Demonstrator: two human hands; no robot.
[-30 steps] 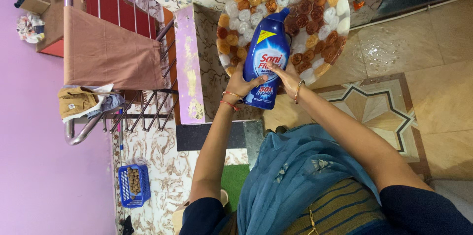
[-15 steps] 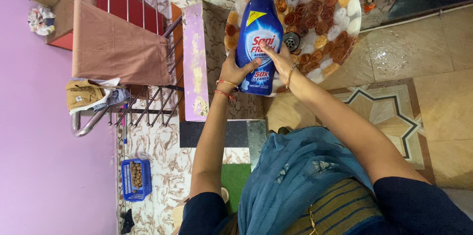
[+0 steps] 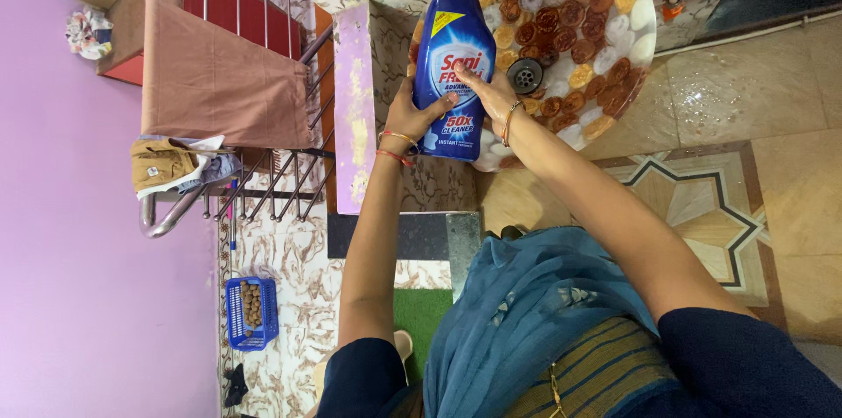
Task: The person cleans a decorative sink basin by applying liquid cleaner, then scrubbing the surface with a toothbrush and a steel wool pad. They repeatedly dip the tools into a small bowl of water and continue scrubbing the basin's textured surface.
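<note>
Bottle (image 3: 454,67): blue plastic cleaner bottle with an angled neck, held over the basin (image 3: 633,50), its body covering the basin's near rim and its nozzle tilted away from the person.

Left hand (image 3: 415,115): clamped on the bottle's lower body, thumb across the label, bangles at the wrist.

Right hand (image 3: 491,93): pressed flat against the bottle's other side, fingers over the label. Both hands are closed on the bottle, together gripping it from opposite sides.

Handling (judged): stiff but squeezable plastic; probably fairly heavy if full, since two hands carry it. Smooth surface, likely slippery when wet. Not fragile. Best taken round the broad lower body, as now, or at the narrow neck for one-handed pouring.

Basin: round, patterned with brown, orange and white discs, with the drain (image 3: 524,76) just beside the bottle and close to the right hand.

Near the basin: a pink panel (image 3: 354,102) on the bottle's far side from the drain, then a rack (image 3: 224,76) with brown cloth draped over it; a blue basket (image 3: 251,313) lies well apart on the floor.

Change from half a second ago: bottle and hands sit at much the same place over the basin; the grip is unchanged, and the drain shows more clearly beside the bottle.
</note>
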